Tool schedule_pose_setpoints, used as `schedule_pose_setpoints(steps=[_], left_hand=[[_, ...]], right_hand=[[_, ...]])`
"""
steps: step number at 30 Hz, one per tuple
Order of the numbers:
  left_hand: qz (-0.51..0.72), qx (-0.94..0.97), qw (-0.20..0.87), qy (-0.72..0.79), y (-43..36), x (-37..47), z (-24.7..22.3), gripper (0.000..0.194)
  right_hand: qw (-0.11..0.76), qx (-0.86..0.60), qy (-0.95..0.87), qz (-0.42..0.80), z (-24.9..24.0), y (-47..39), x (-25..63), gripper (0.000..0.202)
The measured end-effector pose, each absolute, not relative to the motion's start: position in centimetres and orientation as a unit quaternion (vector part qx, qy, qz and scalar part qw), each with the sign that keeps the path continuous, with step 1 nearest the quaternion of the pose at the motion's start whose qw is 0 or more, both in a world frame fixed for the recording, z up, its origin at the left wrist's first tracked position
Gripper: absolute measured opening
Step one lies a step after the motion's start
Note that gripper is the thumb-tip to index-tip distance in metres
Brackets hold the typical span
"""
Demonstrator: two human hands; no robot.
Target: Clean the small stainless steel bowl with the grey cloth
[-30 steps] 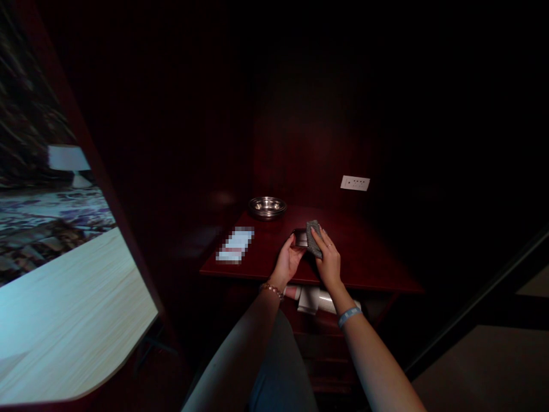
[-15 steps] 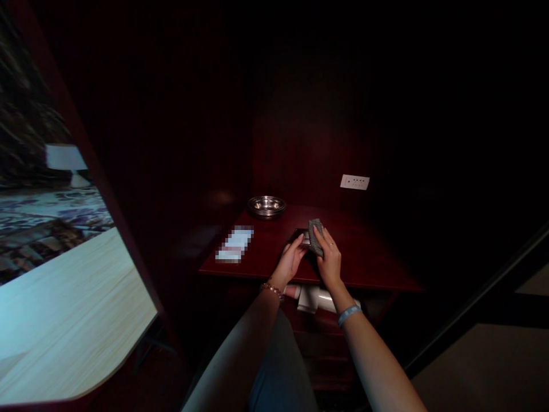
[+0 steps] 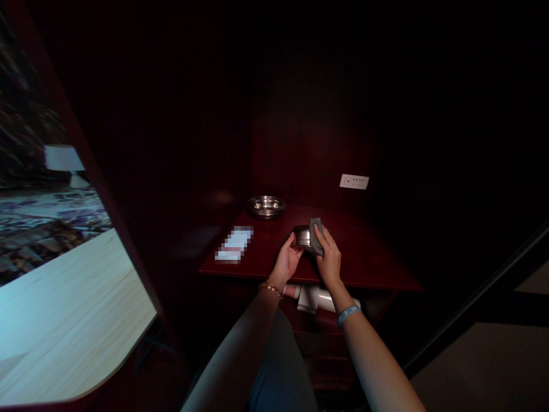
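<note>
A shiny metal bowl is held above the dark red shelf by my left hand, whose fingers grip its left and lower side. My right hand presses a grey cloth against the bowl's right side. Part of the bowl is hidden behind the cloth and fingers. Behind and to the left, a stack of round metal dishes rests on the shelf.
A pixelated pale item lies at the shelf's left. Below the front edge are white rolls. A white socket plate is on the back wall. A pale wooden table and a lamp stand at left.
My left fingers have shifted slightly left and down along the bowl, and the bowl has turned, showing more of its shiny side. My right hand and the cloth are nearly in the same place.
</note>
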State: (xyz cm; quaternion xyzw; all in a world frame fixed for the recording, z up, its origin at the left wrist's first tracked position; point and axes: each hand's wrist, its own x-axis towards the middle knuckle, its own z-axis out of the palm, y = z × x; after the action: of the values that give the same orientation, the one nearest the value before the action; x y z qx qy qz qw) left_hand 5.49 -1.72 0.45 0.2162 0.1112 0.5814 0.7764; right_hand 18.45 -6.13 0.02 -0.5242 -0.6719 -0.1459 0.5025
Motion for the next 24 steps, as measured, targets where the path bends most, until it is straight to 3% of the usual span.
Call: schedule_pose_setpoints(steps=[7,12,19,24], left_hand=[[0.581,0.219,0.774,0.124,-1.70,5.45,0.46,0.012],[0.561,0.264,0.775,0.125,-1.92,5.71,0.39,0.020],[0.564,0.318,0.751,0.128,-2.14,6.33,-0.12,0.009],[0.562,0.292,0.766,0.112,-1.79,5.97,0.09,0.015]], right_hand=[[0.512,-0.525,-0.665,-0.140,-0.09,-6.08,18.58,0.088],[0.528,-0.525,-0.653,-0.142,-0.22,-5.91,18.67,0.086],[0.521,-0.534,-0.648,-0.154,-0.18,-5.86,18.77,0.085],[0.507,-0.533,-0.660,-0.155,-0.09,-5.99,18.61,0.085]])
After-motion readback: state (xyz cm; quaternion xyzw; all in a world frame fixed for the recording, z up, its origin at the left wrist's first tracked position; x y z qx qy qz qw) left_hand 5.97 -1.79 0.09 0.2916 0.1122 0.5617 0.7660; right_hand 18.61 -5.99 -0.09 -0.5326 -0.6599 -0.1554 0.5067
